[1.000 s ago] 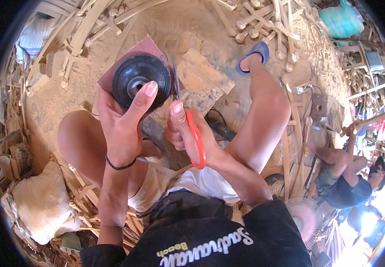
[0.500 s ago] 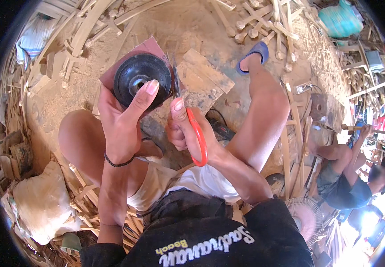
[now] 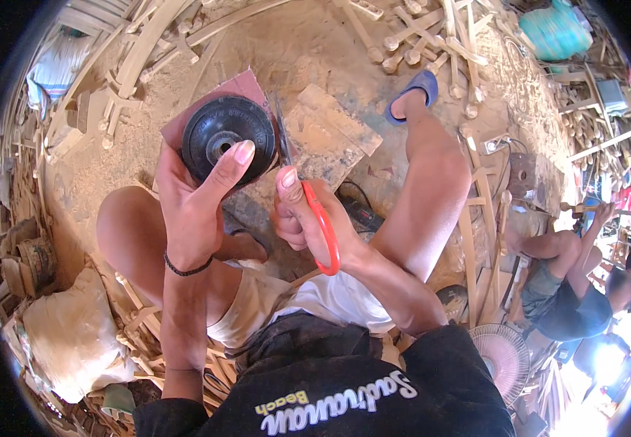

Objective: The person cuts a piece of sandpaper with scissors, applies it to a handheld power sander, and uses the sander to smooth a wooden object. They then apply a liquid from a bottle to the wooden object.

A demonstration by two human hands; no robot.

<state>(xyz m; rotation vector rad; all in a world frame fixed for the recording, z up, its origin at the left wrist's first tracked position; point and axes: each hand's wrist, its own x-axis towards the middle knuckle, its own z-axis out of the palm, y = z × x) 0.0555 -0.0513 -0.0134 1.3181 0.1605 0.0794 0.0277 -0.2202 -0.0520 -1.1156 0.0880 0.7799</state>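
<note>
My left hand (image 3: 199, 197) grips a round black backing pad (image 3: 221, 120) together with a reddish-brown sheet of sandpaper (image 3: 239, 86) beneath it; the thumb presses near the pad's central hole. Corners of the sheet stick out past the pad at the top, left and right. Closed around the red handles of a pair of scissors (image 3: 320, 222) is my right hand (image 3: 304, 211). The scissor blades point upward along the right edge of the pad, at the sandpaper. Whether the blades are parted is hard to make out.
Flat wooden boards (image 3: 330, 127) lie on the dusty floor beyond my hands, with a dark power tool (image 3: 361, 213) and its cord nearby. Carved wooden pieces (image 3: 432, 36) are piled around. At right sit a fan (image 3: 501, 357) and another person (image 3: 570, 291) at work.
The pad and sandpaper have shifted slightly down and left and tilted a little. The scissors stay beside the pad's right edge, their blades leaning a bit more to the left.
</note>
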